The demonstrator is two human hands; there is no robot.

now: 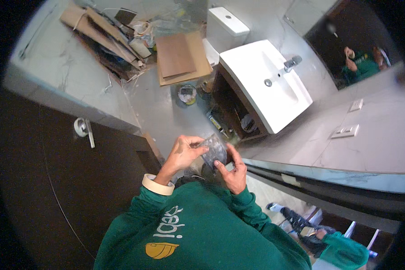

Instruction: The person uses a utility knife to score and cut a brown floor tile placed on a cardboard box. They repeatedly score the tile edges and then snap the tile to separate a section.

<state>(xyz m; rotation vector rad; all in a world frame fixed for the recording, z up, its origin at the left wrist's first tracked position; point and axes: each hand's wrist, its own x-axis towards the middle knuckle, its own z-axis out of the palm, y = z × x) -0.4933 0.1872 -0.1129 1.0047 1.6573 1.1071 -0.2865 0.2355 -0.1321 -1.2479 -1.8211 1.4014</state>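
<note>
In front of my chest, both hands hold a small, flat, grey, rectangular piece [213,149] with a smeared, shiny surface; I cannot make out whether it is a plastic packet or a plate. My left hand [184,153] pinches its left edge, thumb on top. My right hand [231,171] grips the right side, its thumb pressed on the near corner. Around my left wrist sits a roll of masking tape [158,185]. The fingers under the piece are partly hidden.
A white sink [252,67] on a dark cabinet stands ahead right, beside a toilet [227,29]. Cardboard [177,54], a bucket [187,93] and a sealant tube [216,121] lie on the floor. A dark door [76,180] is at left. Another person [342,247] sits low at right.
</note>
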